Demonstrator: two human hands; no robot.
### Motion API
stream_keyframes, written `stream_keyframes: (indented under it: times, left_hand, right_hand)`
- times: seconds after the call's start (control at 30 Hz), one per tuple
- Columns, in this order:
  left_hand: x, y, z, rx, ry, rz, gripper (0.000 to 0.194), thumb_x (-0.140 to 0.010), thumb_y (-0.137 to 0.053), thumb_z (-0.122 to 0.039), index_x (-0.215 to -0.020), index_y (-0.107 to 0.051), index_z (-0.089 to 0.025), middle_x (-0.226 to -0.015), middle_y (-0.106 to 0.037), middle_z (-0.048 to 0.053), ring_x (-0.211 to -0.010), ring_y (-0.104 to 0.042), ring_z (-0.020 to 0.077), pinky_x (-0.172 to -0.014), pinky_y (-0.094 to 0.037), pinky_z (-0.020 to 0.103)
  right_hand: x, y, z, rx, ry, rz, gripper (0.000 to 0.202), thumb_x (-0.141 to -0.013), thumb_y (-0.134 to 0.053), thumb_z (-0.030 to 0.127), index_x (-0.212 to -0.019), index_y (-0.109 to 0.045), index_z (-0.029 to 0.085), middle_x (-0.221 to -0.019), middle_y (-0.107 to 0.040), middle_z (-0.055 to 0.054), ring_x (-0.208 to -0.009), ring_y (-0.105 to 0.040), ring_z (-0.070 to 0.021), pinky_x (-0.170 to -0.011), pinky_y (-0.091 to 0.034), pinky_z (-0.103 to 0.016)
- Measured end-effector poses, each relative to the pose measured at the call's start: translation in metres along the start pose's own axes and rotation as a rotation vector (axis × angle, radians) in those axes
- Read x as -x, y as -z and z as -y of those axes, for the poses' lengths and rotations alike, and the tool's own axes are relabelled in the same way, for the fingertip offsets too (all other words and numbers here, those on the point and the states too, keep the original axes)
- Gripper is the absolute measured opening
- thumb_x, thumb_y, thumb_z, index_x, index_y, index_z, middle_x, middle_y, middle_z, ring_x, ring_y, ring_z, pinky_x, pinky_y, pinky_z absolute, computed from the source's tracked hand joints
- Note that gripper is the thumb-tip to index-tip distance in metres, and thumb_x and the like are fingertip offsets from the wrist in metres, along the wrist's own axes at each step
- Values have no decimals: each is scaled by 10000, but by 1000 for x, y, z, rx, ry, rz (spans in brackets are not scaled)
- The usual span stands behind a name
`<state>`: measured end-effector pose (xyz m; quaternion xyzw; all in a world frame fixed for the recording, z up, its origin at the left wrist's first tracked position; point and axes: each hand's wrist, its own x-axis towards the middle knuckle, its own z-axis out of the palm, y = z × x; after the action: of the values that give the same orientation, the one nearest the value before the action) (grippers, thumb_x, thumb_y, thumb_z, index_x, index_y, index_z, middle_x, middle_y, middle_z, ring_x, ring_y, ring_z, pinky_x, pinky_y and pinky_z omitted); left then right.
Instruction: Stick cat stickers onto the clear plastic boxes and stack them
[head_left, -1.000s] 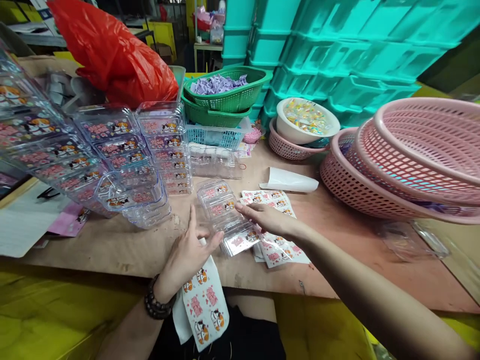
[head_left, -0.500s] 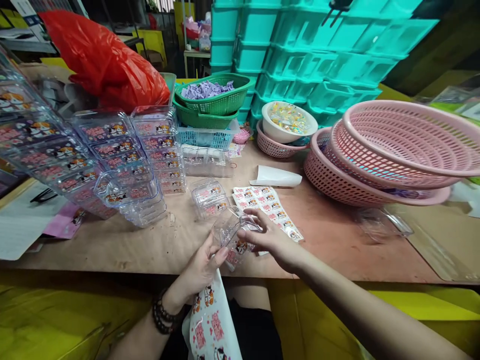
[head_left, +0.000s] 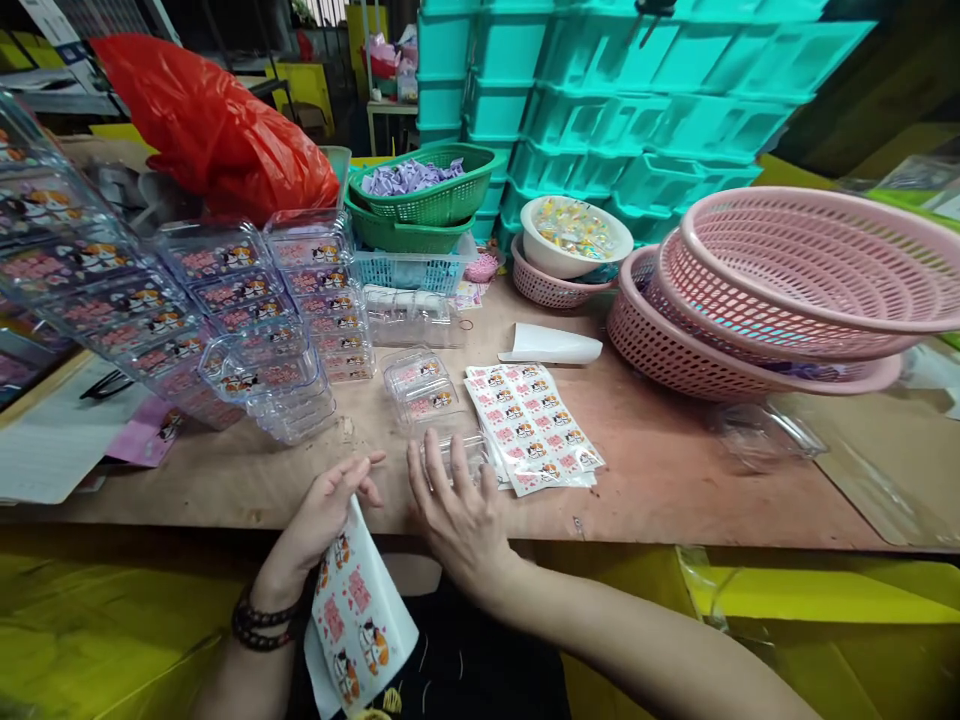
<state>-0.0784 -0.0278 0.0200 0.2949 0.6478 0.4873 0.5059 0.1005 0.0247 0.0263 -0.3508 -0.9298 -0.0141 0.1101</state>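
Note:
My left hand (head_left: 334,505), with a dark bead bracelet at the wrist, holds a white sticker sheet (head_left: 360,620) that hangs below the table's front edge. Fingers spread, my right hand (head_left: 461,515) lies over a clear plastic box (head_left: 465,452) on the table and partly hides it. Just behind that box are clear boxes with cat stickers (head_left: 424,385). More sticker sheets (head_left: 536,425) lie flat to the right of my right hand.
Stacks of stickered clear boxes (head_left: 326,300) rise on the left. Pink baskets (head_left: 750,370) stand on the right. At the back are green baskets (head_left: 420,235), a white bowl (head_left: 536,245), teal bins (head_left: 585,120) and a red bag (head_left: 225,140). A curled white sheet (head_left: 555,343) lies mid-table.
The clear box that was between both hands is now on the table under my right hand. My left hand has moved left and down with the sticker sheet.

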Motion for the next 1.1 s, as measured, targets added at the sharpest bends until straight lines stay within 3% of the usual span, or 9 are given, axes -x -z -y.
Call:
stream_keyframes:
  times: [0.13,0.23,0.33,0.43,0.53,0.6,0.83,1.0,1.1]
  left_hand:
    - [-2,1,-11,76,-129,-299,619,-784,-578,-705,-898,-699,-109,-471,-349,-94,-382,-277,64,-396,-214,218]
    - [1,-14,-16,42,-281,-453,535,-828,-552,-667,-761,-660,-147,-480,-369,-72,-420,-332,80,-418,-266,224]
    - [10,-33,-17,7,-385,-483,486,-885,-539,-599,-654,-590,-174,-525,-458,-37,-488,-430,92,-471,-353,219]
    - [20,-43,-19,102,-372,-328,475,-826,-642,-597,-626,-550,-176,-531,-512,-36,-463,-448,74,-445,-370,194]
    - [24,-38,-22,189,-192,74,480,-596,-886,-477,-873,-645,-168,-630,-647,-30,-491,-564,100,-473,-477,202]
    - [24,-33,-22,195,-65,229,589,-530,-940,-376,-1003,-662,-163,-785,-741,21,-630,-678,158,-599,-573,259]
    - [24,-36,-15,181,-17,230,387,-653,-878,-448,-851,-773,-132,-800,-783,70,-667,-692,151,-663,-574,247]
    - [26,-42,-14,125,-105,233,335,-712,-843,-428,-877,-794,-141,-820,-786,66,-697,-693,144,-689,-566,230]
    - [28,-48,-9,84,-128,253,338,-747,-813,-451,-854,-791,-131,-808,-784,73,-684,-691,155,-675,-567,244]
  right_hand:
    - [-5,9,-2,-184,-33,-52,491,-996,-462,370,-1458,-508,210,-1536,-466,-173,-1361,-483,-383,-1017,-412,-574]
    - [-4,41,-20,-519,-220,-129,359,-1010,-420,369,-1270,-635,245,-1384,-612,-140,-1283,-543,-316,-1033,-420,-507]
    - [2,72,-32,-919,-244,58,329,-889,-630,443,-1157,-636,253,-1145,-686,-86,-1056,-637,-249,-891,-516,-389]
    - [11,81,-36,-1164,-285,331,245,-791,-736,422,-898,-630,229,-849,-668,-20,-758,-629,-180,-694,-527,-319]
    - [18,74,-42,-1394,-490,359,297,-787,-738,467,-852,-589,219,-751,-629,5,-607,-564,-133,-548,-478,-270]
    - [21,69,-49,-1457,-571,350,373,-737,-781,513,-853,-595,211,-731,-621,11,-592,-553,-123,-523,-458,-254]
    - [29,72,-67,-1306,-470,309,277,-770,-776,426,-873,-669,193,-825,-683,-27,-752,-631,-162,-648,-512,-278]
    - [31,82,-72,-1140,-374,487,218,-857,-679,405,-909,-713,196,-817,-711,-40,-721,-643,-170,-626,-518,-286]
    - [32,83,-66,-1067,-329,334,282,-796,-751,412,-998,-723,217,-945,-727,-63,-868,-669,-209,-712,-555,-311]
